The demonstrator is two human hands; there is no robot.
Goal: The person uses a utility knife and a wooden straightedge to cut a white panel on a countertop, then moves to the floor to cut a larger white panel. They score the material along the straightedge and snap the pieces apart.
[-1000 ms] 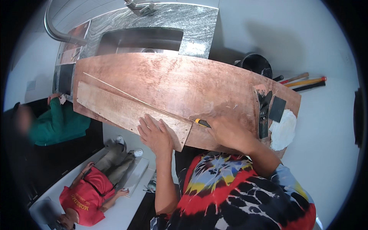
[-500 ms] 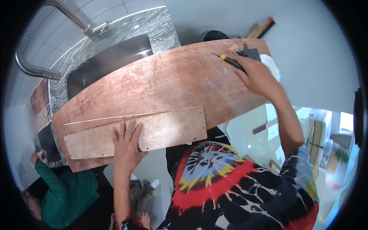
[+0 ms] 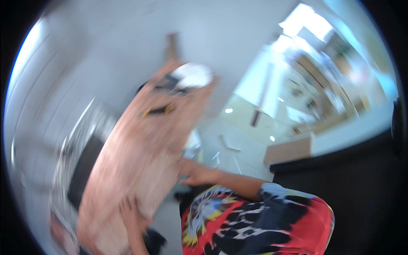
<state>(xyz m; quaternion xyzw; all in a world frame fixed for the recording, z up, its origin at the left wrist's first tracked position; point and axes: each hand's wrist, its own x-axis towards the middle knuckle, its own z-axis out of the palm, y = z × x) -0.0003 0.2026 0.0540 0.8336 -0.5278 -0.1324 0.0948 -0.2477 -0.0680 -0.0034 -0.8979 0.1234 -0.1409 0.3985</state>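
Note the pale board [image 3: 155,183] beneath the loosely spread left hand [image 3: 133,217], gripping nothing visible; near the board's far end, the blurred right hand [image 3: 195,172], grip impossible to tell; well apart, the knife [image 3: 159,111] on the reddish panel [image 3: 117,155].

- The large board [image 3: 127,144] is of reddish brown colour.
- The narrow board [image 3: 158,180] is paler, near to beige.
- The knife [image 3: 160,110] is black with yellow parts.
- The crumpled piece [image 3: 194,75] is white.
- The shirt [image 3: 265,221] has a tie-dye pattern: black, white, red, yellow and light blue.
- The counter [image 3: 87,117] is grey, its pattern blurred.
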